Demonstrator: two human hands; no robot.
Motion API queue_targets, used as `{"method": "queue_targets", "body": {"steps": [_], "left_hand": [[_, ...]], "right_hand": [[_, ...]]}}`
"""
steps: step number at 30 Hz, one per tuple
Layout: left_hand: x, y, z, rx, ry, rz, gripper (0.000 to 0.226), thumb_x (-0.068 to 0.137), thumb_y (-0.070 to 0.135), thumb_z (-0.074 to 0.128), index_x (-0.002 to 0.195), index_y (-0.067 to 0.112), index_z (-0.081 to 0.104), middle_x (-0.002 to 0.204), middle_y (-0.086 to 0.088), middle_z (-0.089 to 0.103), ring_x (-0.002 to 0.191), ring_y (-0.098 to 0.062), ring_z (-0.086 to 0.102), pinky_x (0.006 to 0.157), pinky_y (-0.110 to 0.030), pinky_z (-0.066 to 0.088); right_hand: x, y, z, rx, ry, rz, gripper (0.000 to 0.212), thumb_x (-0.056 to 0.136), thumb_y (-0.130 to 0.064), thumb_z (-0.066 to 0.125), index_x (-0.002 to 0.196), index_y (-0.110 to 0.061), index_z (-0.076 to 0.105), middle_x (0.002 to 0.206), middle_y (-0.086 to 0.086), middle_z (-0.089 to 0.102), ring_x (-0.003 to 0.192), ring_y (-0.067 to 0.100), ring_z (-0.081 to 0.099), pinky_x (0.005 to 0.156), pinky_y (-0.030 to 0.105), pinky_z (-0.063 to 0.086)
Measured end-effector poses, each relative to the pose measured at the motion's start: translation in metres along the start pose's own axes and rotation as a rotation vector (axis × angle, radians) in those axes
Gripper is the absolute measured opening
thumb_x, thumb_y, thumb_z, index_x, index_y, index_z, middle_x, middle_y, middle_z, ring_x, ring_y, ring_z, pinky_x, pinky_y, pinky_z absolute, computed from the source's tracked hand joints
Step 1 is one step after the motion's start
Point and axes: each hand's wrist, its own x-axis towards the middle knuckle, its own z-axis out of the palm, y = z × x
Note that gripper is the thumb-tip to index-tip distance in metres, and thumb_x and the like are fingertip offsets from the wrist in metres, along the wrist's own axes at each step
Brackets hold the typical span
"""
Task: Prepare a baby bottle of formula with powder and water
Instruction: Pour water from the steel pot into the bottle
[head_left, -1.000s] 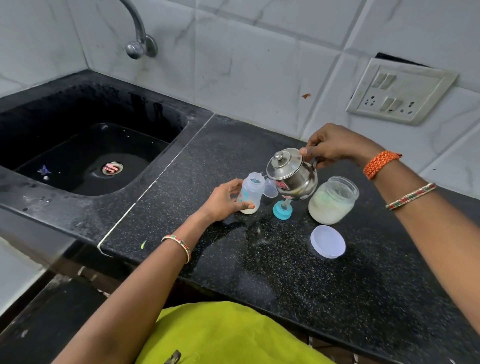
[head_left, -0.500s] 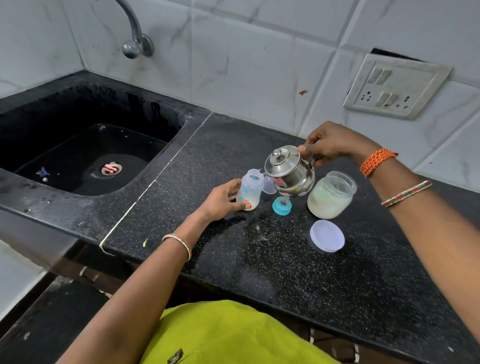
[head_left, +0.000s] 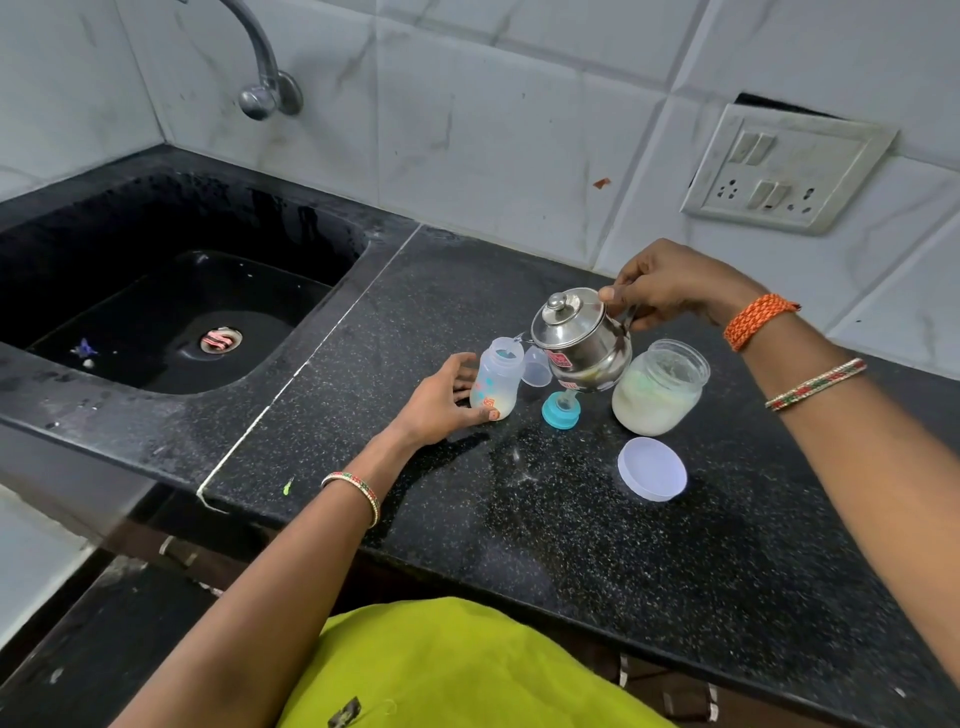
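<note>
A clear baby bottle with printed marks stands upright on the black counter, white powder at its bottom. My left hand holds it around the base. My right hand grips the handle of a small steel kettle, tilted with its spout at the bottle's mouth. Behind the bottle sits a clear cap. The blue-ringed teat lies on the counter below the kettle. An open jar of white powder stands to the right, its white lid lying in front.
A black sink with a steel tap takes up the left side. A white switch-and-socket plate is on the tiled wall at the right. The counter's front edge runs close to my green clothing.
The kettle stays tilted over the bottle's mouth and both hands keep their hold. The view has shifted slightly; nothing else has moved.
</note>
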Motion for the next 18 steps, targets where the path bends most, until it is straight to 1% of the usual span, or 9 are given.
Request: {"method": "queue_targets", "body": {"steps": [4, 9, 11, 14, 18], "left_hand": [[-0.0001, -0.0002, 0.0004, 0.025, -0.001, -0.008, 0.091, 0.071, 0.02, 0.083, 0.143, 0.015, 0.027, 0.127, -0.002, 0.052, 0.111, -0.009, 0.053, 0.089, -0.014, 0.043], [-0.0005, 0.0003, 0.0002, 0.054, -0.003, -0.001, 0.091, 0.071, 0.019, 0.082, 0.144, 0.013, 0.027, 0.129, -0.005, 0.053, 0.113, -0.01, 0.054, 0.093, -0.016, 0.043], [-0.001, 0.0001, 0.0003, 0.06, 0.002, 0.002, 0.09, 0.071, 0.02, 0.082, 0.143, 0.013, 0.028, 0.127, -0.003, 0.054, 0.112, -0.009, 0.054, 0.091, -0.012, 0.042], [-0.0025, 0.0002, 0.0012, 0.09, 0.015, 0.023, 0.087, 0.071, 0.022, 0.082, 0.141, 0.016, 0.031, 0.12, 0.005, 0.054, 0.107, -0.005, 0.054, 0.08, 0.001, 0.039], [-0.0043, 0.0013, 0.0016, 0.107, 0.023, 0.038, 0.084, 0.071, 0.021, 0.082, 0.139, 0.016, 0.035, 0.117, 0.008, 0.054, 0.104, -0.003, 0.054, 0.077, 0.004, 0.038]], "right_hand": [[0.0009, 0.0022, 0.0006, 0.023, 0.001, -0.009, 0.019, 0.085, -0.021, 0.069, 0.088, -0.003, 0.07, 0.091, 0.017, 0.071, 0.086, 0.027, 0.068, 0.081, 0.038, 0.058], [0.0027, 0.0031, 0.0, 0.038, -0.003, -0.017, 0.018, 0.085, -0.022, 0.069, 0.086, -0.004, 0.07, 0.091, 0.016, 0.072, 0.087, 0.027, 0.069, 0.083, 0.041, 0.058], [0.003, 0.0029, 0.0002, 0.036, 0.0, -0.02, 0.016, 0.085, -0.022, 0.069, 0.084, -0.006, 0.07, 0.088, 0.014, 0.072, 0.087, 0.027, 0.069, 0.083, 0.041, 0.058], [0.0028, 0.0034, 0.0001, 0.034, -0.002, -0.029, 0.015, 0.085, -0.022, 0.069, 0.083, -0.007, 0.07, 0.085, 0.012, 0.071, 0.088, 0.028, 0.069, 0.084, 0.042, 0.057], [0.0014, 0.0038, -0.001, 0.036, -0.011, -0.036, 0.017, 0.085, -0.022, 0.069, 0.086, -0.005, 0.07, 0.085, 0.012, 0.071, 0.089, 0.028, 0.069, 0.084, 0.042, 0.057]]}}
